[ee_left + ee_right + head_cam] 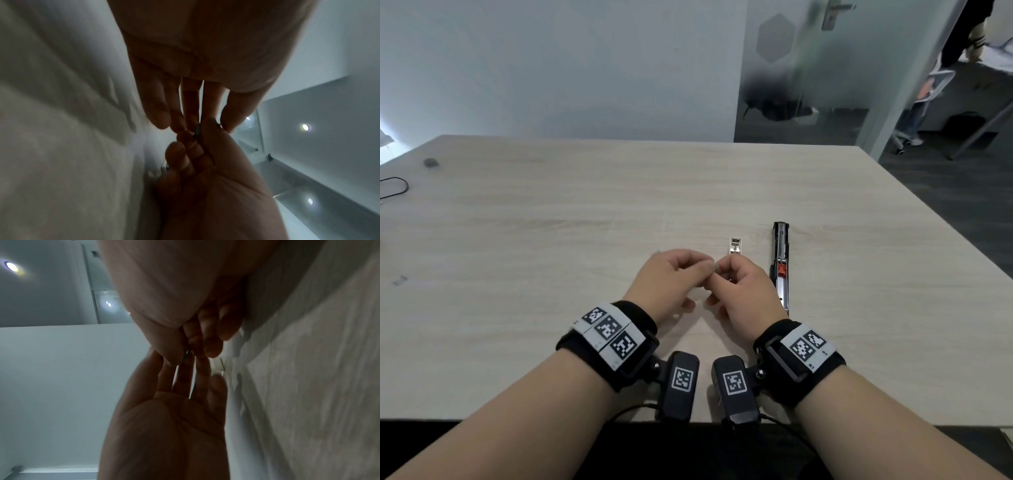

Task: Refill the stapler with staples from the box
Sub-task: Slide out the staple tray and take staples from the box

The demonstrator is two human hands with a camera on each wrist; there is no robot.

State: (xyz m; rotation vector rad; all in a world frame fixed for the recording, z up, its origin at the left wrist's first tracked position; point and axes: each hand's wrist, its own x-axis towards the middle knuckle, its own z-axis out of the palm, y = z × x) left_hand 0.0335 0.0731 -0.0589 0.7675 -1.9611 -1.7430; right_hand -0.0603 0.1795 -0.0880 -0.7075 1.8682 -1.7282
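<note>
At table centre the left hand and right hand meet fingertip to fingertip, both pinching a small grey metal strip of staples just above the pale wood-grain table. At 1 o'clock from the hands lies a small open box of staples; at 3 o'clock, the long black stapler, swung open flat

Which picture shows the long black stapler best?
The head view. The stapler lies opened out flat on the table, right of the right hand. Both wrist views show only hands, so the stapler is hidden there.
</note>
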